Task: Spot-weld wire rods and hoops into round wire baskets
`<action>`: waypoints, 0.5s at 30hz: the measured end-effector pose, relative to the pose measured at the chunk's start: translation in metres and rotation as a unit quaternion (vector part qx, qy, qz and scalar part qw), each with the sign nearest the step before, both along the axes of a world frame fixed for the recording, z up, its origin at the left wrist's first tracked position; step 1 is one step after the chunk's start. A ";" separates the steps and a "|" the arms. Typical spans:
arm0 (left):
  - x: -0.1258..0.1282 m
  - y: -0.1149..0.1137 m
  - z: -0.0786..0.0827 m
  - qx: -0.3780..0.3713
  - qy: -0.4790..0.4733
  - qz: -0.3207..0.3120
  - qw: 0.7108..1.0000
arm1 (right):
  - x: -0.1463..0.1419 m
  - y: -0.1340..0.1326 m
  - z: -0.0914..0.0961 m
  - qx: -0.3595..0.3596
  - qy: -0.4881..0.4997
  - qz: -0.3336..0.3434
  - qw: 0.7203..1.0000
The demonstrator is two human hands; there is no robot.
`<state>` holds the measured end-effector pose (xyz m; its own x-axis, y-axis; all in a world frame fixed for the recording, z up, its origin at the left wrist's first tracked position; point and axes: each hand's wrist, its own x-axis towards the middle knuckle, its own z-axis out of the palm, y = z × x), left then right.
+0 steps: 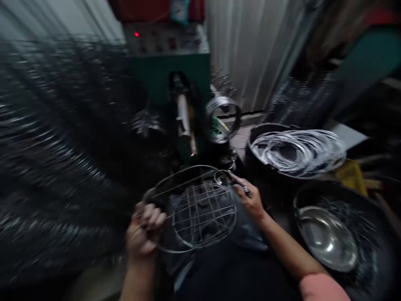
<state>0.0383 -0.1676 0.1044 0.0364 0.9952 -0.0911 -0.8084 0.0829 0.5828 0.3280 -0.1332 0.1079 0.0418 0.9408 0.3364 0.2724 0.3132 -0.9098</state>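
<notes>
My left hand [145,230] is closed around the left side of a large, thin wire ring [200,166] held in front of my lap. My right hand [250,198] pinches at the ring's far right, where a small wire loop [221,177] shows by the fingertips; blur hides exactly which wire they grip. Within the large ring's outline appears a round wire grid [203,215] with crossing bars, over my dark apron. Whether the grid is joined to the ring I cannot tell.
Ahead stands a green machine [191,62] with a lit red lamp and projecting electrode arms [184,121]. A wire coil [223,119] hangs beside it. To the right are a tub of wire rings [297,152] and a metal bowl [327,238] in a dark basin. Stacked wirework [56,146] fills the left.
</notes>
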 end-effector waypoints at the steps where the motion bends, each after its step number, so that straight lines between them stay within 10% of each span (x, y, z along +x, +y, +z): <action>1: 0.001 -0.003 0.002 -0.010 -0.013 0.028 0.999 | 0.001 0.000 -0.002 -0.017 0.007 -0.001 1.000; 8: 0.019 0.010 0.006 -0.073 0.121 0.046 0.989 | -0.002 -0.004 -0.023 -0.089 -0.023 -0.061 0.994; 15: -0.013 0.010 -0.015 -0.155 0.436 0.007 0.886 | -0.010 0.005 -0.051 -0.101 -0.063 -0.057 0.991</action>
